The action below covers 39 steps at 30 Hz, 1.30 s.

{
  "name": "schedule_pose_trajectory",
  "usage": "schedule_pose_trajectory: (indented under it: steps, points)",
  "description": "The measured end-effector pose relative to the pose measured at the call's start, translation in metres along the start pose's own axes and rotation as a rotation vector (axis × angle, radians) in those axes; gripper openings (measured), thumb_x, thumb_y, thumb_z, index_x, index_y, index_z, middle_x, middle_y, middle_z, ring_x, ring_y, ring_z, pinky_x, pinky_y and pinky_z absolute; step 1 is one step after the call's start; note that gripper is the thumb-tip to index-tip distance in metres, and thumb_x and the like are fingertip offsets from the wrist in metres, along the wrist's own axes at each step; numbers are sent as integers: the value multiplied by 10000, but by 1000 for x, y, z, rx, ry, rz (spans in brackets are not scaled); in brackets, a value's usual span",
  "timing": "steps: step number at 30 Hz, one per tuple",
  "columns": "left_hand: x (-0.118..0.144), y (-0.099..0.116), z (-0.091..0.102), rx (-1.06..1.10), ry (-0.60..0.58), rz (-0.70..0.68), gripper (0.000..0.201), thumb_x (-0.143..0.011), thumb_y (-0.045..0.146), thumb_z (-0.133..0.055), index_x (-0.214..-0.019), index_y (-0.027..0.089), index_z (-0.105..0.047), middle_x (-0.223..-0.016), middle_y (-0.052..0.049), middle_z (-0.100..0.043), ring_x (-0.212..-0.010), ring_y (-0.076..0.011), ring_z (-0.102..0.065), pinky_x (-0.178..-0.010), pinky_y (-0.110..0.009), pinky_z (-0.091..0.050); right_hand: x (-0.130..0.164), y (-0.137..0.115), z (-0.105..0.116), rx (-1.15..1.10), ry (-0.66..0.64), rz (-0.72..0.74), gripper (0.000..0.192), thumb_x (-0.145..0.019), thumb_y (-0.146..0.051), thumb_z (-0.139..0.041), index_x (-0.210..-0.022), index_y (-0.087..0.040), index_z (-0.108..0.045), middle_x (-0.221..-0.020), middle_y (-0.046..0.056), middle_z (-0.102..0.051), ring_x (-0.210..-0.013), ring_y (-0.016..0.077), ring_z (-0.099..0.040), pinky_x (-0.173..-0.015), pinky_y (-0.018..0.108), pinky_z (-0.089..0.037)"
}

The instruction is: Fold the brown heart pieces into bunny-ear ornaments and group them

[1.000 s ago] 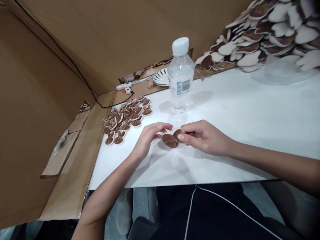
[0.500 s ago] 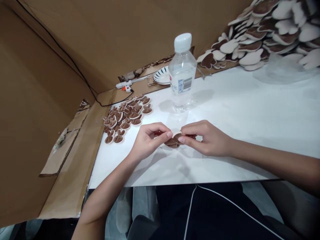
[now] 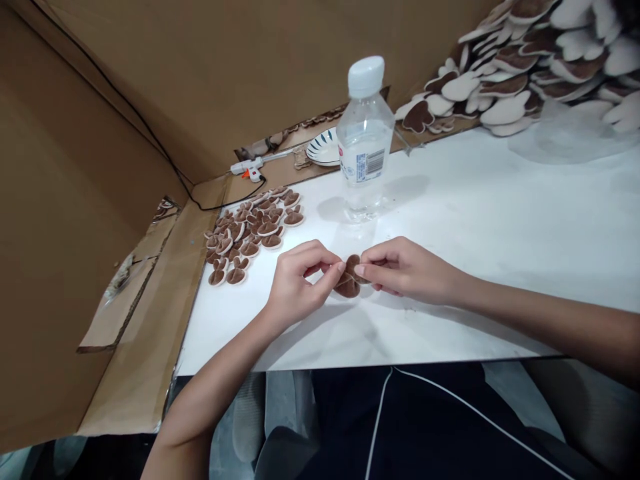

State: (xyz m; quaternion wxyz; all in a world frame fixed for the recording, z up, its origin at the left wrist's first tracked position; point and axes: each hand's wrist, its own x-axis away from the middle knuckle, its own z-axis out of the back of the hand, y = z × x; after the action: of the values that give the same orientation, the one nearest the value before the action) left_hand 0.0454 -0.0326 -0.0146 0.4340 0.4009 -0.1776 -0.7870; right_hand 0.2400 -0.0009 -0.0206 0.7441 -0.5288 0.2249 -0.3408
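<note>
Between my two hands, just above the white tabletop, is a small brown plush fabric piece with rounded lobes. My left hand pinches its left side between thumb and fingers. On the other side, my right hand grips a lobe with thumb and forefinger. The fingertips cover parts of the piece. Left of my hands lies a heap of similar brown pieces with pale edges, shaped like small heads with ears.
A clear bottle with a white cap stands beyond my hands. Behind it are a patterned dish and a white glue gun with a black cord. A large pile of brown and white plush pieces fills the back right. Cardboard walls enclose the table.
The piece has turned in my fingers: its pale edge showed at the top before, and now its brown lobes face up. My hands stay in nearly the same place.
</note>
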Motion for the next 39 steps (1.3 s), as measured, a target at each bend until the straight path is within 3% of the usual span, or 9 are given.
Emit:
schedule_pose_trajectory:
  steps: [7,13,17,21,24,26,30,36,39]
  points:
    - [11,-3,-9,-305,51,-298,83,-832,140,-572,-805,167,-646,-623,7,-561,-556,-84,-480,-517,-208,-375,1,-1,-3,-96,32,-132,337,-893,-268,-493,-572,-166,-499,-436,-44,-422,-437,82,-397,-505,261,-337]
    - [24,-7,-19,-577,39,-470,124,-837,154,-548,-862,194,-663,-563,4,-528,-482,-102,-444,-463,-250,-301,1,4,-7,-155,120,-57,362,-910,-337,-498,-596,-158,-512,-517,-20,-493,-432,69,-423,-456,232,-338]
    - [28,-6,-22,-518,-29,-371,132,-840,175,-539,-842,210,-666,-588,-13,-557,-494,-114,-454,-478,-266,-307,1,4,-6,-186,134,-13,376,-914,-353,-502,-593,-157,-503,-518,-21,-495,-428,66,-434,-457,227,-356]
    - [20,2,-16,-294,158,-292,69,-774,162,-620,-826,203,-637,-709,-25,-598,-632,-133,-534,-593,-258,-420,2,1,-6,-139,153,-14,351,-909,-338,-501,-608,-157,-508,-524,-25,-493,-439,70,-439,-461,231,-353]
    - [9,5,-8,-133,235,-91,119,-772,168,-628,-889,187,-626,-906,-61,-621,-897,-186,-573,-811,-311,-455,3,-2,-7,-77,168,4,325,-896,-307,-507,-608,-156,-520,-510,-31,-480,-454,76,-435,-472,235,-346]
    - [4,5,-6,-52,163,42,127,-796,192,-617,-923,184,-622,-958,-62,-631,-942,-189,-574,-865,-320,-442,3,-2,-7,-65,168,38,321,-885,-286,-511,-591,-158,-512,-513,-31,-481,-468,77,-438,-480,234,-345]
    - [3,0,-8,110,-19,214,125,-809,244,-630,-908,171,-605,-738,-6,-617,-696,-130,-585,-748,-274,-466,2,0,-7,-20,158,67,294,-870,-267,-511,-599,-155,-524,-527,-28,-491,-484,80,-443,-491,236,-335]
    - [5,-3,-11,520,-138,414,285,-736,277,-725,-923,169,-539,-805,-20,-641,-669,-126,-625,-661,-257,-503,2,0,-5,10,127,29,255,-847,-270,-535,-631,-143,-579,-565,-13,-525,-505,84,-458,-490,239,-329]
    - [4,-3,-11,694,-120,484,366,-710,254,-751,-996,164,-543,-828,-28,-653,-698,-138,-648,-686,-277,-543,2,-2,-2,-99,89,10,159,-794,-267,-607,-692,-145,-605,-629,5,-584,-559,100,-517,-493,232,-361]
